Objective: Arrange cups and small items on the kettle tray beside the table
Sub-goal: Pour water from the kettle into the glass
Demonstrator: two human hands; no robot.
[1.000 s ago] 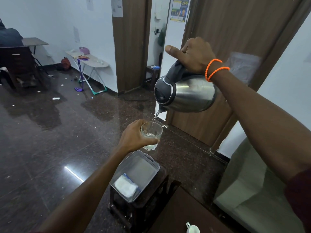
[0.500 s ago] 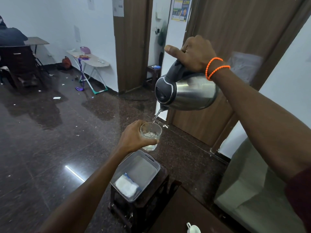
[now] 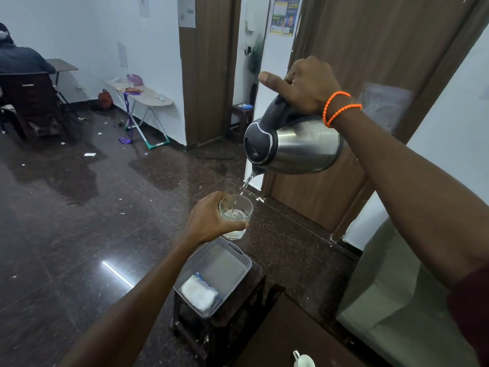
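My left hand (image 3: 209,221) grips a clear glass (image 3: 236,215) held in the air above the grey plastic tray (image 3: 239,256). My right hand (image 3: 307,84) holds the black handle of a steel kettle (image 3: 299,145), tilted with its spout down to the left. A thin stream of water runs from the spout into the glass, which is partly filled. The tray rests on a dark wooden stool (image 3: 225,329) and holds a white folded packet (image 3: 198,294) at its near end.
A dark brown table (image 3: 285,337) lies at the bottom with a white cup (image 3: 304,361) on its near edge. A pale sofa (image 3: 397,300) stands at the right, a wooden door (image 3: 370,62) behind the kettle. A person sits at far left beside an ironing board (image 3: 143,95).
The water level in the glass has risen slightly. Both hands keep nearly the same pose, with the kettle still pouring.
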